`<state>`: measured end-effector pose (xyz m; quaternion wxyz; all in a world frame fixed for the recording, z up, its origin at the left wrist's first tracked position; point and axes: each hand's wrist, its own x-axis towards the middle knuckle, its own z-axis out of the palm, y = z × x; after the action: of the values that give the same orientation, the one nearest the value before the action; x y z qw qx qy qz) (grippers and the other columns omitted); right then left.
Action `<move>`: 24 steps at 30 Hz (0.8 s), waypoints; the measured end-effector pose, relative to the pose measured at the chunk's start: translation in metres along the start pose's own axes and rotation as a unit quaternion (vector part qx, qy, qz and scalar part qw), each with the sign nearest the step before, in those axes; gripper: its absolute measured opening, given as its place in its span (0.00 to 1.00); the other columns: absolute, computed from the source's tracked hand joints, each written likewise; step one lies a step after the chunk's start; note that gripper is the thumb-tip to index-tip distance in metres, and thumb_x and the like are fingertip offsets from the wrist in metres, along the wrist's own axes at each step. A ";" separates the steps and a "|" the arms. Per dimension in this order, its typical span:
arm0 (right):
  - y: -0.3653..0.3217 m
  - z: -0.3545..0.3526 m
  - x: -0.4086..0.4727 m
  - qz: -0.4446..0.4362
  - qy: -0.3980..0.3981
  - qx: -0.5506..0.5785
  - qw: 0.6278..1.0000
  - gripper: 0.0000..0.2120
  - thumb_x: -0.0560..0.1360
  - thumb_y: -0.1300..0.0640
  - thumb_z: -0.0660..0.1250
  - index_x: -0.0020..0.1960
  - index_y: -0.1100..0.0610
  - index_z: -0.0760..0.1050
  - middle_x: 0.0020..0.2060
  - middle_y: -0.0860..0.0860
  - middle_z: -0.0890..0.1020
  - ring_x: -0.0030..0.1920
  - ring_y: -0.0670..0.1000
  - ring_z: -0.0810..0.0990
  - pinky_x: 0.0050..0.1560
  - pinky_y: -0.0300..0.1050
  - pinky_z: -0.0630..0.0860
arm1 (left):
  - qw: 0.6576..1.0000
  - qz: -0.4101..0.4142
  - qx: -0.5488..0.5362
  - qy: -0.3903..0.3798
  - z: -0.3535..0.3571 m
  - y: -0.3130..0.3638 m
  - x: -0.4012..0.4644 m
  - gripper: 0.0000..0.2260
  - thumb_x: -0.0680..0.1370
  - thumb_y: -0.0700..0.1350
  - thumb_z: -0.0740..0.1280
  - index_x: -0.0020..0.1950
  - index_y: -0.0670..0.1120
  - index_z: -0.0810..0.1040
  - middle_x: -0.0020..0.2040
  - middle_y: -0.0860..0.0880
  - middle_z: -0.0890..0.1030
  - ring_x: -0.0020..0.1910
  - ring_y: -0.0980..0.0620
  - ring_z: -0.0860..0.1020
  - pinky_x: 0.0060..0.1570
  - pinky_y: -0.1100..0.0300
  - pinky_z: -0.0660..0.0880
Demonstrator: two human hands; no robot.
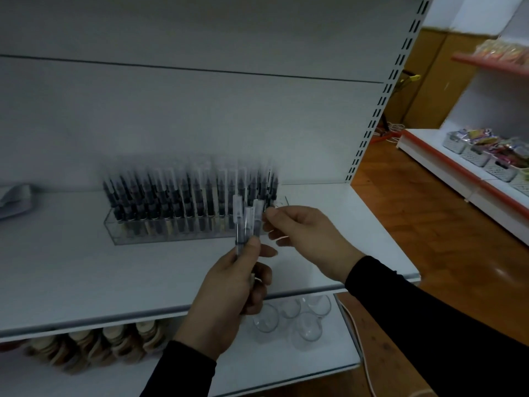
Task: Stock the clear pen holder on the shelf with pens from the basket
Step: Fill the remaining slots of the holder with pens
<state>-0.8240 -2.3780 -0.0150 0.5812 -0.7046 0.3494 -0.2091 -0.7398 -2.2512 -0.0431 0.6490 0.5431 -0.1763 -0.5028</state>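
Black sleeves lead to both hands: the left hand (229, 296) grips a small bunch of clear-capped pens (246, 222) upright, and just right of them the right hand (303, 236) pinches at one cap. Directly beyond that grip stands the clear pen holder (160, 227), crowded with pens, on the white shelf (71, 267).

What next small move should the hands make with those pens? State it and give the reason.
Probably the right hand should draw one pen from the pens gripped by the left hand and stand it at the right end of the clear pen holder: its fingertips already sit at the caps, beside that end.
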 end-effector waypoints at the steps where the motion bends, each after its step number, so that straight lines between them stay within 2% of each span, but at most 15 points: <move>1: 0.000 0.000 0.000 0.004 -0.015 0.012 1.000 0.12 0.79 0.51 0.64 0.48 0.58 0.82 0.40 0.50 0.83 0.41 0.46 0.80 0.45 0.37 0.78 | 1.000 0.000 0.005 -0.005 0.002 0.000 0.000 0.17 0.80 0.54 0.61 0.52 0.42 0.79 0.31 0.46 0.74 0.22 0.54 0.64 0.22 0.64 0.59; 5: 0.001 -0.004 0.001 0.006 -0.054 0.072 0.996 0.14 0.79 0.53 0.65 0.51 0.65 0.81 0.39 0.54 0.80 0.42 0.49 0.79 0.46 0.40 0.77 | 1.000 0.004 0.018 -0.009 0.006 -0.001 0.000 0.18 0.80 0.54 0.61 0.52 0.41 0.80 0.31 0.46 0.76 0.22 0.54 0.65 0.22 0.64 0.60; 9: 0.001 -0.011 -0.001 0.002 -0.056 0.079 0.995 0.11 0.78 0.55 0.66 0.49 0.62 0.81 0.41 0.56 0.81 0.41 0.48 0.79 0.44 0.38 0.77 | 1.000 0.001 0.030 -0.001 0.010 -0.002 0.001 0.17 0.79 0.55 0.61 0.51 0.43 0.81 0.35 0.44 0.82 0.26 0.52 0.71 0.26 0.61 0.65; 12: -0.006 -0.019 0.001 -0.011 -0.011 0.088 0.996 0.10 0.79 0.55 0.65 0.48 0.61 0.81 0.41 0.56 0.83 0.39 0.48 0.80 0.42 0.39 0.77 | 0.999 0.011 0.013 0.028 0.010 -0.002 0.003 0.16 0.80 0.53 0.60 0.53 0.43 0.80 0.40 0.42 0.85 0.32 0.49 0.77 0.32 0.58 0.74; 14: -0.016 -0.030 0.006 -0.029 0.049 0.121 0.991 0.11 0.80 0.56 0.63 0.51 0.63 0.80 0.41 0.55 0.83 0.38 0.48 0.80 0.42 0.39 0.78 | 0.998 0.024 -0.007 0.064 0.008 -0.001 0.003 0.15 0.80 0.53 0.60 0.53 0.44 0.79 0.40 0.43 0.85 0.33 0.48 0.79 0.32 0.57 0.75; 16: -0.027 -0.043 0.014 -0.058 0.123 0.123 0.983 0.12 0.81 0.56 0.62 0.51 0.63 0.80 0.39 0.53 0.82 0.37 0.47 0.79 0.42 0.39 0.78 | 0.995 0.044 -0.012 0.090 0.006 0.001 0.003 0.14 0.80 0.53 0.60 0.52 0.45 0.79 0.37 0.44 0.84 0.28 0.50 0.76 0.26 0.59 0.72; 19: -0.036 -0.056 0.028 -0.119 0.217 0.035 0.968 0.12 0.81 0.55 0.61 0.46 0.58 0.80 0.38 0.50 0.82 0.39 0.45 0.79 0.44 0.40 0.77 | 0.992 0.069 -0.001 0.108 0.003 0.003 0.002 0.15 0.80 0.53 0.60 0.51 0.43 0.79 0.29 0.47 0.76 0.21 0.52 0.64 0.21 0.64 0.59; 21: -0.036 -0.058 0.036 -0.148 0.255 -0.041 0.955 0.11 0.81 0.55 0.61 0.46 0.57 0.80 0.38 0.49 0.83 0.40 0.44 0.81 0.44 0.41 0.78 | 0.991 0.074 0.000 0.110 0.002 0.003 0.002 0.14 0.80 0.53 0.60 0.51 0.43 0.77 0.27 0.48 0.72 0.20 0.54 0.61 0.21 0.65 0.56; 24: -0.034 -0.055 0.045 -0.176 0.278 -0.120 0.937 0.11 0.81 0.53 0.61 0.48 0.56 0.80 0.40 0.48 0.83 0.42 0.45 0.82 0.50 0.50 0.81 | 0.992 0.077 -0.007 0.101 0.001 0.005 0.002 0.13 0.80 0.53 0.61 0.50 0.43 0.76 0.28 0.48 0.70 0.20 0.54 0.60 0.21 0.64 0.55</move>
<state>-0.8236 -2.4449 0.0261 0.3257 -0.7333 0.3897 -0.4521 -0.7374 -2.2537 -0.0394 0.7041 0.5714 -0.1470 -0.3951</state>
